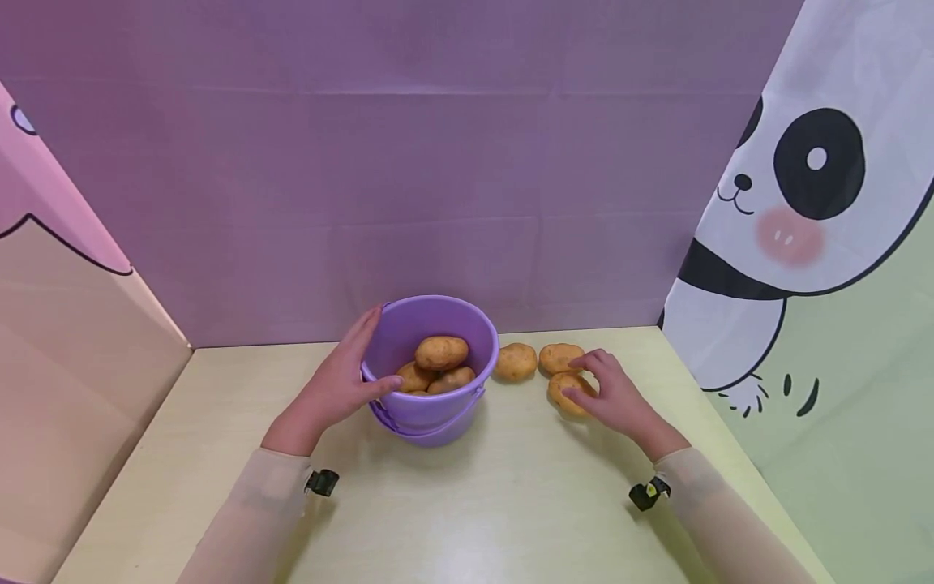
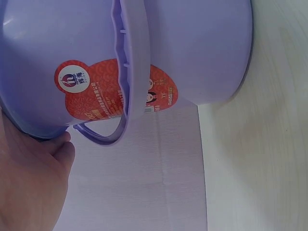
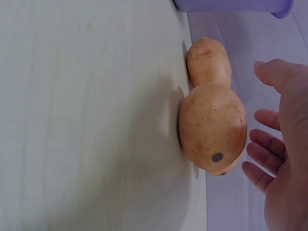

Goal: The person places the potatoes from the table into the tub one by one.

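A purple plastic bucket point(image 1: 434, 414) with a handle stands tilted slightly in the head view, several potatoes point(image 1: 441, 354) inside it. My left hand point(image 1: 343, 381) grips its left rim, thumb over the front edge and fingers along the far side. The left wrist view shows fingertips at the rim near the handle point(image 2: 137, 57) and a red label point(image 2: 103, 91). Right of the bucket, three potatoes lie on the table. My right hand point(image 1: 616, 397) hovers over the nearest potato point(image 1: 565, 393), its thumb and fingers spread apart. In the right wrist view, a gap separates them from that potato point(image 3: 211, 127).
Beside the bucket sits one loose potato point(image 1: 516, 362), with another potato point(image 1: 558, 357) to its right. The pale wooden table point(image 1: 467, 511) ends at a purple backdrop point(image 1: 438, 162). Printed panels rise on both sides, the right one with a panda point(image 1: 795, 243).
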`<move>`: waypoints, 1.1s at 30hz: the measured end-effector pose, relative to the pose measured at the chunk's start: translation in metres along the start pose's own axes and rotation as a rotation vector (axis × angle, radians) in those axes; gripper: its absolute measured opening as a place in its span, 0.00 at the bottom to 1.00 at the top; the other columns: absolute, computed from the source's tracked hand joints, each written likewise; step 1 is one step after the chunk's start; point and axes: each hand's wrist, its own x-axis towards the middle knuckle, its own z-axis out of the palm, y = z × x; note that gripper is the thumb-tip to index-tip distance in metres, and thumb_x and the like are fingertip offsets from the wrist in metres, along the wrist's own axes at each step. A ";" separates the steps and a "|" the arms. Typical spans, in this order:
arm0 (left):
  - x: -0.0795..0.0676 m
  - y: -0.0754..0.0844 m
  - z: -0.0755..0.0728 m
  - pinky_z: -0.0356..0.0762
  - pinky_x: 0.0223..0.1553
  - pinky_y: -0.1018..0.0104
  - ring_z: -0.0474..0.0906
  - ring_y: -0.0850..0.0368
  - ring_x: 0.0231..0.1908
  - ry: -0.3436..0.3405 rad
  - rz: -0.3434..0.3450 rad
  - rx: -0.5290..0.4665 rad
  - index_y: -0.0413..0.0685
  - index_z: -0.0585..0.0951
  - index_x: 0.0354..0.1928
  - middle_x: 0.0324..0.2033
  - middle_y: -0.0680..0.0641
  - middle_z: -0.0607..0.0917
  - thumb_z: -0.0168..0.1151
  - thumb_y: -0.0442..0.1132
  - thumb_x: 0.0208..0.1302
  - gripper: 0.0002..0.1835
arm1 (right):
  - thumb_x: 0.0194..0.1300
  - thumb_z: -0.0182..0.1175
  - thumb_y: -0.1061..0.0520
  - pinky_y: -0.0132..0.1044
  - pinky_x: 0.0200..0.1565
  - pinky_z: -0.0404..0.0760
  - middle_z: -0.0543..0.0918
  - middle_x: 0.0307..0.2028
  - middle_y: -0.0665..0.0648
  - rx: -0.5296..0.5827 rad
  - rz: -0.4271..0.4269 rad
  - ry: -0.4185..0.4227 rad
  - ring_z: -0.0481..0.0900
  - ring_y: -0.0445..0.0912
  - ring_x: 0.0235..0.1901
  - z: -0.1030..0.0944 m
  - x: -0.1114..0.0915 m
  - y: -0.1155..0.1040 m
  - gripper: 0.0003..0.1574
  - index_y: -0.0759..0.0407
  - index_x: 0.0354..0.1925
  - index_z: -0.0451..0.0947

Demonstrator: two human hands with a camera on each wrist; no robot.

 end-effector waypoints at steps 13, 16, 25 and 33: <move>0.001 -0.004 0.000 0.55 0.79 0.26 0.50 0.31 0.85 -0.003 -0.001 -0.009 0.46 0.47 0.91 0.89 0.40 0.49 0.77 0.63 0.66 0.65 | 0.65 0.82 0.49 0.61 0.65 0.78 0.82 0.56 0.61 -0.051 0.039 -0.021 0.77 0.60 0.59 0.011 -0.005 0.004 0.34 0.62 0.63 0.83; 0.001 -0.003 0.001 0.55 0.80 0.26 0.49 0.32 0.85 -0.004 -0.002 -0.009 0.47 0.47 0.91 0.89 0.41 0.49 0.77 0.64 0.66 0.65 | 0.64 0.82 0.49 0.59 0.63 0.80 0.81 0.56 0.60 -0.052 0.062 -0.030 0.78 0.58 0.58 0.013 -0.005 0.005 0.36 0.61 0.64 0.82; 0.000 -0.003 0.001 0.55 0.80 0.26 0.48 0.32 0.86 -0.006 -0.007 -0.002 0.47 0.47 0.91 0.89 0.40 0.48 0.76 0.66 0.66 0.66 | 0.63 0.83 0.51 0.56 0.57 0.82 0.79 0.55 0.60 -0.064 0.086 -0.054 0.78 0.55 0.53 0.017 -0.006 0.003 0.38 0.58 0.67 0.82; 0.000 -0.003 0.001 0.55 0.79 0.26 0.50 0.31 0.85 0.000 -0.006 -0.007 0.47 0.47 0.91 0.89 0.40 0.49 0.76 0.68 0.65 0.67 | 0.61 0.85 0.52 0.57 0.55 0.83 0.77 0.53 0.61 -0.072 0.069 -0.072 0.77 0.56 0.51 0.018 -0.006 0.003 0.39 0.58 0.67 0.82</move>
